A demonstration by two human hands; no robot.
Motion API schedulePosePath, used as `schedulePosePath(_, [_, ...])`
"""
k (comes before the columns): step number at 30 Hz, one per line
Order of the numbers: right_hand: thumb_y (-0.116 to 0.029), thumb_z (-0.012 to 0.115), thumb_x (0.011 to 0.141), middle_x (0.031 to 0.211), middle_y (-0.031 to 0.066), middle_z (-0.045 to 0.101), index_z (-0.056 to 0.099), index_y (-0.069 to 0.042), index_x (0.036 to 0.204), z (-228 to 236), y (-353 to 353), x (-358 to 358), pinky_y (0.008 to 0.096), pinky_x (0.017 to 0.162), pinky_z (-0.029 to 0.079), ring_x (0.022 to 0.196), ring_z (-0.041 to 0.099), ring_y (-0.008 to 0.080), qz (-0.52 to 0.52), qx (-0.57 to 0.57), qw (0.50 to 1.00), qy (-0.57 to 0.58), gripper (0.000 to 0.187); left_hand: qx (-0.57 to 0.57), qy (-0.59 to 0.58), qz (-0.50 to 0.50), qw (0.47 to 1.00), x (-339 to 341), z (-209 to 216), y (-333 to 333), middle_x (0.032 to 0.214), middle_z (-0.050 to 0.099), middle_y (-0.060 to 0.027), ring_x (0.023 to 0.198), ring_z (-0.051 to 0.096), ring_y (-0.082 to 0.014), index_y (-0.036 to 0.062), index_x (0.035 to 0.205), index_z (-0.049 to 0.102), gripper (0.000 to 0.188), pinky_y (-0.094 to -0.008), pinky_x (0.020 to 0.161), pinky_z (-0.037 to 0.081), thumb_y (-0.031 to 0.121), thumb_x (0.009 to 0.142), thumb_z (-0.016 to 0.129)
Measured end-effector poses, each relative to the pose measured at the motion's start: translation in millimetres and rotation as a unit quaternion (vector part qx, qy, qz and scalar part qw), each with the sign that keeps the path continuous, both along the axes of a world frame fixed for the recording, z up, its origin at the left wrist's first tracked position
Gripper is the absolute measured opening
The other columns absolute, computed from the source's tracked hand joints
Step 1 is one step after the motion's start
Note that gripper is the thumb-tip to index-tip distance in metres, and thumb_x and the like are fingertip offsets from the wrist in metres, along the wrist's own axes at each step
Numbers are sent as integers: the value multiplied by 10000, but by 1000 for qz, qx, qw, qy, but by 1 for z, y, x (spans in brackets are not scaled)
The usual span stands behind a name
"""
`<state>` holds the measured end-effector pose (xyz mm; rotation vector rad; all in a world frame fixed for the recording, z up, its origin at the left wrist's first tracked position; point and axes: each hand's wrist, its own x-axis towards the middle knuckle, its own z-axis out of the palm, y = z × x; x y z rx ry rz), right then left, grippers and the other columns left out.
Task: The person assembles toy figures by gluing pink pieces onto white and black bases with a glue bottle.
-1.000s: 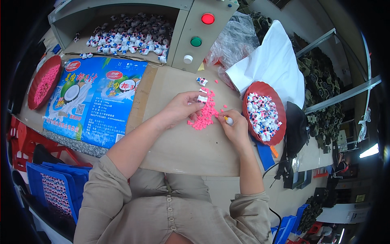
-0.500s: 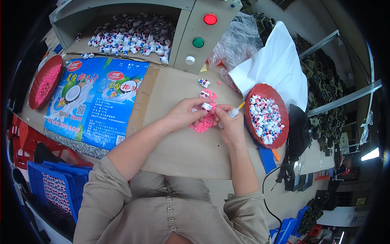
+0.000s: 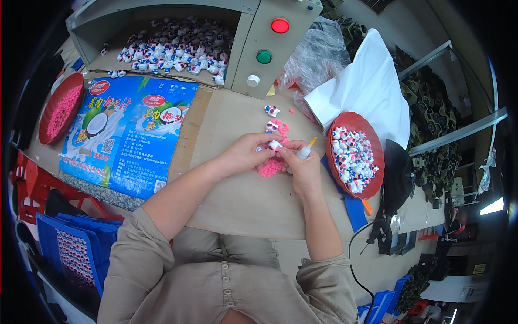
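Between the fingertips of my left hand (image 3: 249,153) is a small white toy figure (image 3: 274,145), pinched over the table. My right hand (image 3: 303,168) is closed around a small white glue bottle (image 3: 305,150) with a yellow tip that points up and to the right. The thumb and forefinger of that hand also touch the figure; whether they hold a tiny part there is hidden. Below the fingers lies a loose pile of small pink pieces (image 3: 271,168). Just beyond the hands, two more white figures with dark and pink markings, one of them this figure (image 3: 272,111), stand on the table.
A red bowl (image 3: 376,183) of white, blue and pink figures stands at the right; another red bowl (image 3: 75,79) holds pink pieces at far left. A grey machine (image 3: 249,54) with many figures inside is behind a blue printed carton sheet (image 3: 121,140). White sheeting (image 3: 367,81) lies back right.
My right hand has moved slightly left, its fingertips now against the figure, and the bottle has tilted more upright. The figure has turned a little in my left fingers.
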<state>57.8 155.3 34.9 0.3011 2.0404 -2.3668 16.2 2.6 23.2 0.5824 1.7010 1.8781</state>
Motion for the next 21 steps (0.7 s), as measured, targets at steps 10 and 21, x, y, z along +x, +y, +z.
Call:
schedulePosePath(10, [-72, 628, 744, 698, 44, 591, 558, 4, 866, 5, -6, 0, 187, 432, 382, 524, 509, 66, -34, 58, 998, -7, 160, -2, 13, 14, 1000, 0, 1, 2, 704, 528, -19, 567, 500, -64, 46, 1126, 494, 311, -200, 511, 431, 13, 819, 455])
schedulePosePath(21, [-78, 612, 761, 708, 45, 591, 587, 25, 834, -2, -8, 1, 190, 468, 441, 576, 539, 67, -28, 119, 992, 40, 128, 38, -98, 2, 994, -3, -2, -2, 701, 522, -34, 593, 521, -90, 42, 1137, 494, 293, -216, 548, 447, 67, 848, 449])
